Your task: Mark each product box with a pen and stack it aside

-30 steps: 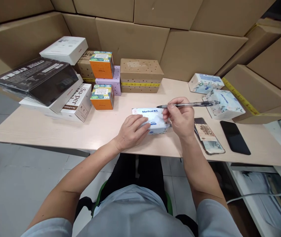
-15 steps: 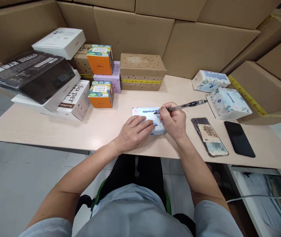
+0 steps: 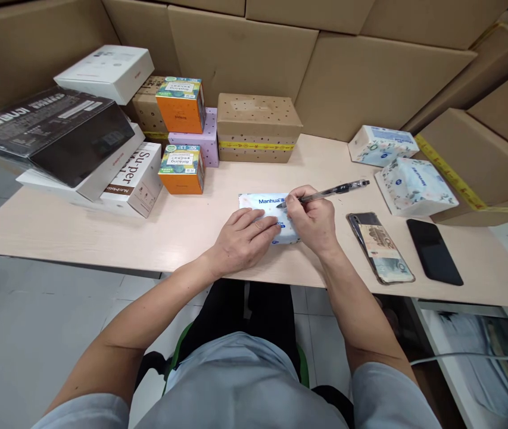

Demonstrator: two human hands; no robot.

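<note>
On the table in front of me lies a soft pack of tissues [image 3: 254, 201], white and pale blue with blue "Manhua" lettering. My left hand [image 3: 245, 237] rests flat over its lower left part, fingers stretched out and close together. Pinched in my right hand [image 3: 314, 220] is a clear-barrelled pen with dark ends [image 3: 340, 189]. The pen slants down to the left, its tip at the pack's top face beside the lettering. Whether the tip touches the wrapper I cannot tell. Both hands cover much of the pack's lower half and right end.
Two more tissue packs [image 3: 417, 186] stand at the right, near an open carton [image 3: 486, 155]. Before them lie a phone with banknotes [image 3: 381, 247] and a black phone [image 3: 433, 251]. Orange boxes [image 3: 181, 179], a brown carton [image 3: 256, 128] and stacked white and black boxes [image 3: 84, 149] stand left and behind.
The pen tip has shifted slightly left and down over the pack, and its upper end has swung a little left. My left hand has stayed in place.
</note>
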